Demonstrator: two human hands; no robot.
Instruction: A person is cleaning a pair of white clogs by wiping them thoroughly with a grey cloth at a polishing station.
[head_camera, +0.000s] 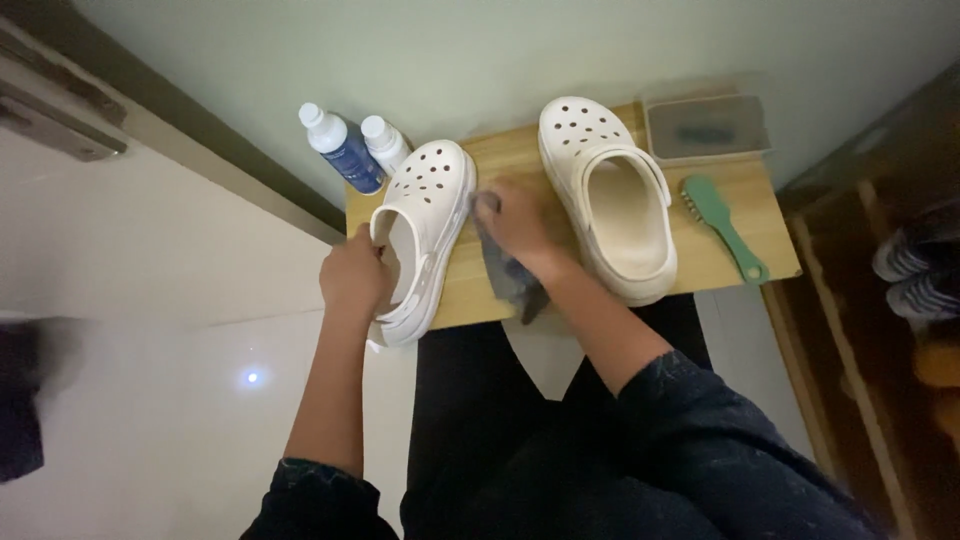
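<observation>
My left hand (354, 275) grips the heel rim of a white perforated clog (428, 190) that lies tilted on its side on a small wooden table (500, 290). My right hand (517, 220) holds a grey cloth (510, 272) pressed against the clog's outer side wall. The cloth trails down past my wrist toward the table's front edge. A second white clog (610, 190) stands upright to the right of my right hand.
Two white-capped bottles, one blue (343, 150) and one white (384, 143), stand at the table's back left. A green brush (725, 228) lies at the right, behind it a clear lidded box (706, 128). Shoes (915, 265) sit on a shelf at far right.
</observation>
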